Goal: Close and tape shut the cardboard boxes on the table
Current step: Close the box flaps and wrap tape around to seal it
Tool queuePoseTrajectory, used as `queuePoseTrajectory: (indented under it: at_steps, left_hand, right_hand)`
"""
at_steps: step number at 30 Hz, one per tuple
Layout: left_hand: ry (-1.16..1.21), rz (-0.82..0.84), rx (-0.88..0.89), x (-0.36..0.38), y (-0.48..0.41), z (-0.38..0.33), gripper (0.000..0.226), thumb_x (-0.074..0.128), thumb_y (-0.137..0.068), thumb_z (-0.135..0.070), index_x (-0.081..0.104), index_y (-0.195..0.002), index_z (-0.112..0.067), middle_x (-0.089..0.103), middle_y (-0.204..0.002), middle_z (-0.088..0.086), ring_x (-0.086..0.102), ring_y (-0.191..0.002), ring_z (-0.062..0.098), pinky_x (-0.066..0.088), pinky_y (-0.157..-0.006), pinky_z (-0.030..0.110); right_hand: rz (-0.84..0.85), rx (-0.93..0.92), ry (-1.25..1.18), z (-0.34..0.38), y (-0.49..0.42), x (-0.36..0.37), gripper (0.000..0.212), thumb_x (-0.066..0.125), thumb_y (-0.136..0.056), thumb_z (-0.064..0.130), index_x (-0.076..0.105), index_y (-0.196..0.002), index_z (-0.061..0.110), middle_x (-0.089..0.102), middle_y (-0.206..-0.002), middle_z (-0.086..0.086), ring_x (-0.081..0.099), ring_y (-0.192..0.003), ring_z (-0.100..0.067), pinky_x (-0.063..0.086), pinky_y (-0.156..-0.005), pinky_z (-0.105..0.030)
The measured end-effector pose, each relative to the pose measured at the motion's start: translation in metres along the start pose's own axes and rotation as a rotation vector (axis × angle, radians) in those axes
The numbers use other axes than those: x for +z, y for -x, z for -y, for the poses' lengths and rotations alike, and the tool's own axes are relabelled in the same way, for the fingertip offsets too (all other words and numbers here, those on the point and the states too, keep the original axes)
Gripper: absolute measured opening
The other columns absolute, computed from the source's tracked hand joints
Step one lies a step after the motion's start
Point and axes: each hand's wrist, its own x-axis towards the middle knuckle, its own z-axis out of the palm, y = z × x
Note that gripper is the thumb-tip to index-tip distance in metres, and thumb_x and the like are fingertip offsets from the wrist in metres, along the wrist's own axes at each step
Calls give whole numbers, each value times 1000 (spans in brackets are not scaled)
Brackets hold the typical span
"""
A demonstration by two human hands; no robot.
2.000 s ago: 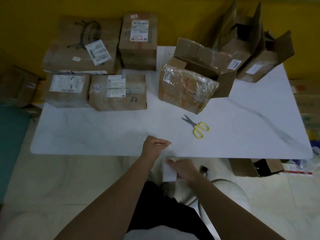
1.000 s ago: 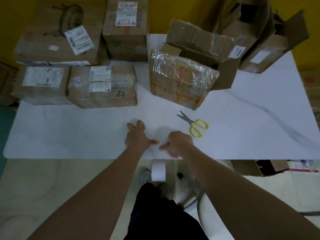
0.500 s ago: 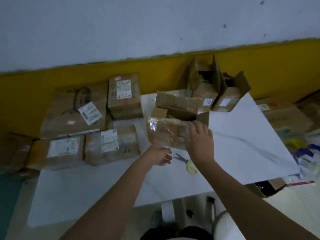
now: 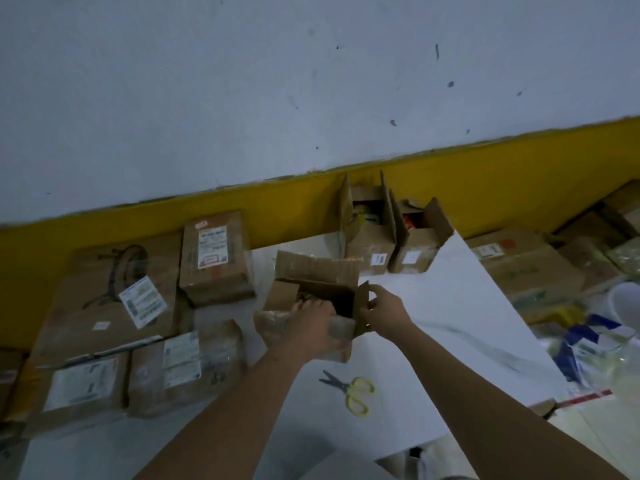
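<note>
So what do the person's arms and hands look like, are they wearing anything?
The left hand and right hand wear no gloves. No sleeve, watch, bracelet or ring shows anywhere along either arm, though the picture is dim and slightly blurred.

Background: wall [image 4: 311,81] is off-white up top with scattered dark specks, yellow band [image 4: 502,161] along its bottom. Far right, down at floor level: a pile of cartons [image 4: 519,268] by that band, blue-and-white packaging [image 4: 595,337] in front of them, a white round thing [image 4: 627,306] (cut off at the edge, can't tell what), a red-and-white strip [image 4: 585,398] beside pale floor tiles [image 4: 606,441].
</note>
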Motion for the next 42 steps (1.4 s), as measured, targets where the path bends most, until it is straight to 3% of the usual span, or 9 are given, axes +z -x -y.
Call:
queuePoseTrajectory:
  at_steps: [4,9,13,19,23,28,32,37,42]
  left_hand:
    - [-93,-44,107,10,11,-4,14,63,-88,-26,50,-92,-24,55,-103,-5,56,-95,18,45,-75,29]
    - [-180,-184,111,14,13,18,23,57,-90,-46,58,-104,-29,50,-112,-6,42,-107,15,35,-88,30]
    - [-168,-241,24,10,4,30,38,54,-88,-57,58,-116,-33,49,-115,-8,43,-109,13,33,-89,29]
    - [-210,-270,-20,25,-14,35,63,33,-87,-70,54,-131,-30,57,-126,-4,49,-119,20,33,-105,39]
    - [-203,-259,-253,30,-24,34,102,54,-72,-76,30,-152,-17,40,-149,10,35,-138,32,23,-117,50]
    - [-238,-359,-224,31,-26,35,123,69,-59,-76,26,-153,-9,36,-151,20,34,-139,41,30,-112,57]
    - [-395,-333,-52,33,-29,35,104,65,-75,-65,31,-151,-4,23,-159,21,24,-147,37,22,-116,55]
    - [-386,-168,32,42,-33,77,95,39,-82,-80,46,-144,-8,34,-154,20,36,-142,35,31,-113,52]
    - [-529,48,185,11,-46,110,128,32,-58,-96,21,-154,-12,2,-160,29,4,-148,45,8,-118,60]
  right_hand:
    - [43,-94,-9,8,-8,3,49,73,-86,24,56,-131,17,70,-98,-4,70,-86,-24,58,-82,-39]
    - [155,-367,572,-4,-20,30,37,39,-101,41,66,-118,22,54,-129,-3,52,-107,-28,43,-84,-34]
    - [199,-512,787,-15,-46,31,23,61,-84,36,75,-67,30,71,-81,12,61,-87,-20,27,-66,-29]
    - [-247,-453,543,16,-55,10,31,49,-96,25,61,-124,19,53,-127,-10,56,-108,-29,49,-87,-36]
    - [-68,-413,677,24,-72,7,65,48,-99,42,23,-155,20,29,-156,-12,34,-140,-34,36,-109,-44]
    - [-42,-562,810,31,-75,7,35,40,-101,44,66,-115,25,59,-105,-3,60,-92,-21,49,-78,-33]
    - [-24,-723,928,-5,-58,32,22,62,-89,33,70,-105,19,61,-98,-6,57,-96,-27,51,-91,-38]
    - [194,-616,849,-41,-49,38,91,26,-92,75,0,-157,16,-17,-162,-12,-19,-149,-33,-2,-120,-43]
    - [273,-577,1047,-20,-60,36,126,6,-64,94,5,-156,8,-15,-160,-25,-16,-148,-42,-8,-120,-53]
